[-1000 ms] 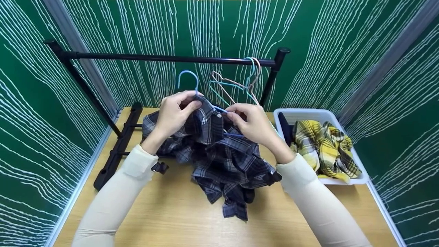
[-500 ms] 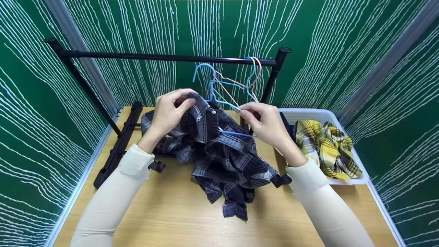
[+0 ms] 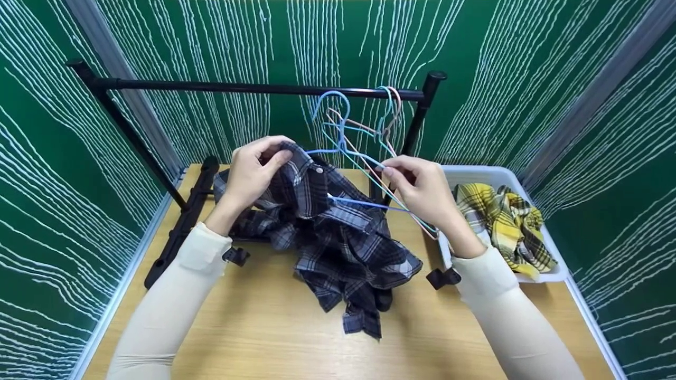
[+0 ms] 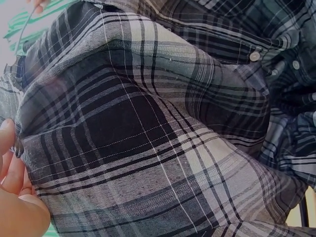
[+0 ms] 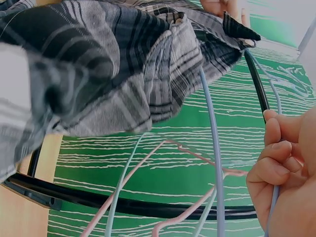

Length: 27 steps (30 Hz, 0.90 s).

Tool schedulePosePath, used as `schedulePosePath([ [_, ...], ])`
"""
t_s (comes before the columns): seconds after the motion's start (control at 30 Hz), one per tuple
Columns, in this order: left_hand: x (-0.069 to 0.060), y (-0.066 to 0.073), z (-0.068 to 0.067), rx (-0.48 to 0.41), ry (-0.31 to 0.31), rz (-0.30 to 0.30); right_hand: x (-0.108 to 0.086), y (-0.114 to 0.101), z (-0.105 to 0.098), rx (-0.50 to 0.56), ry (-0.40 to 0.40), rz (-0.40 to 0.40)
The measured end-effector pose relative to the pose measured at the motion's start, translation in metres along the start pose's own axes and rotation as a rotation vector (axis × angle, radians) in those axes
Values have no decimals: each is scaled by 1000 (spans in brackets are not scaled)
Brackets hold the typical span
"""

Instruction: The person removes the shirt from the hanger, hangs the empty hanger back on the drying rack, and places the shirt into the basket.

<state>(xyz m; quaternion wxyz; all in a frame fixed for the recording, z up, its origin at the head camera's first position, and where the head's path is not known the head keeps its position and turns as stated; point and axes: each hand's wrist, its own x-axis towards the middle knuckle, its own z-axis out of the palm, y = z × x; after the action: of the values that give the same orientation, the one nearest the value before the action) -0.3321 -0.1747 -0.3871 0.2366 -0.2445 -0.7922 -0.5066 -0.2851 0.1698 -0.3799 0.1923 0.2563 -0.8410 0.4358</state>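
Note:
A dark grey-and-black plaid shirt (image 3: 348, 243) hangs bunched over the table. My left hand (image 3: 253, 171) pinches its collar between thumb and fingers, and the left wrist view shows plaid cloth (image 4: 118, 133) beside that hand (image 4: 22, 197). With thumb and fingers, my right hand (image 3: 422, 184) grips the right shoulder of a blue clothes hanger (image 3: 364, 203). The hanger's left side goes into the shirt and is hidden there, while its hook and right side are outside. In the right wrist view, the hanger's lower bar (image 5: 212, 128) comes out of the cloth.
Behind stands a black garment rack (image 3: 222, 86). A pink hanger (image 3: 397, 113) and a teal hanger (image 3: 348, 126) hang at its right end. On the right, a white bin (image 3: 507, 170) holds a yellow plaid shirt (image 3: 507, 221) on the wooden table (image 3: 253, 322).
My right hand has moved right, drawing the blue hanger to the right so more of it shows outside the collar. My left hand has shifted slightly left with the collar.

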Motion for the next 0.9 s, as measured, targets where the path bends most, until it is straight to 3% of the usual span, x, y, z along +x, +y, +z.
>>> schedulePosePath([
  [0.1, -1, -2, -2, -8, 16, -8, -1, 0, -3, 5, 11, 14],
  [0.27, -6, 18, -7, 7, 31, -33, -4, 2, -8, 0, 33, 17],
  [0.33, -8, 19, -9, 3, 30, -47, -5, 3, -10, -11, 39, 22],
  [0.53, -9, -14, -8, 12, 34, -76, -7, 4, -17, -40, 46, 28],
  [0.9, -16, -29, -13, 21, 30, -114, -12, 7, -25, -50, 53, 59],
])
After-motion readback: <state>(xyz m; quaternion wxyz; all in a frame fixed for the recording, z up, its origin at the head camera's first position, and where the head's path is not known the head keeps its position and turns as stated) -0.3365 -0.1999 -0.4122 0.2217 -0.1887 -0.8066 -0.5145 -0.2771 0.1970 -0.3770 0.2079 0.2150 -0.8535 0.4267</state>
